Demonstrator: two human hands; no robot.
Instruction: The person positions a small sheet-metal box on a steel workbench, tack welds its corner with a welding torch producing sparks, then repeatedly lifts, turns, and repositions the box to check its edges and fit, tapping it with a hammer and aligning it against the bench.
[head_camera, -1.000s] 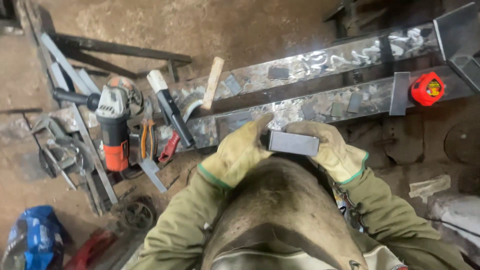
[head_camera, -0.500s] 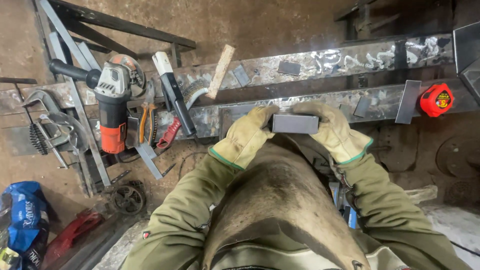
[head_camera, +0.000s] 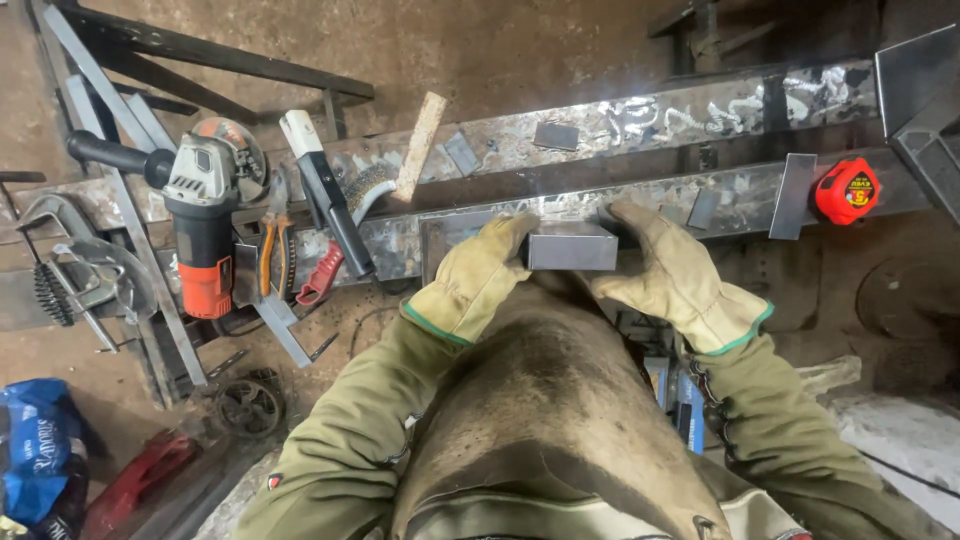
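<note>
Both gloved hands, left hand (head_camera: 478, 280) & right hand (head_camera: 672, 275), are gripping the metal block (head_camera: 571, 247) by its ends, grips closed, just in front of the steel beam (head_camera: 700, 195); angle grinder (head_camera: 200, 225) lying well left of it.

Both gloves (head_camera: 478, 280) are soft matt leather, tan and scuffed, with green cloth cuffs. The block (head_camera: 571, 246) between them is bare grey steel, smooth and dull. The beams (head_camera: 640, 125) are rough steel with shiny ground patches. The grinder (head_camera: 203, 230) has a plastic body, the tape (head_camera: 846, 191) glossy red plastic.
</note>
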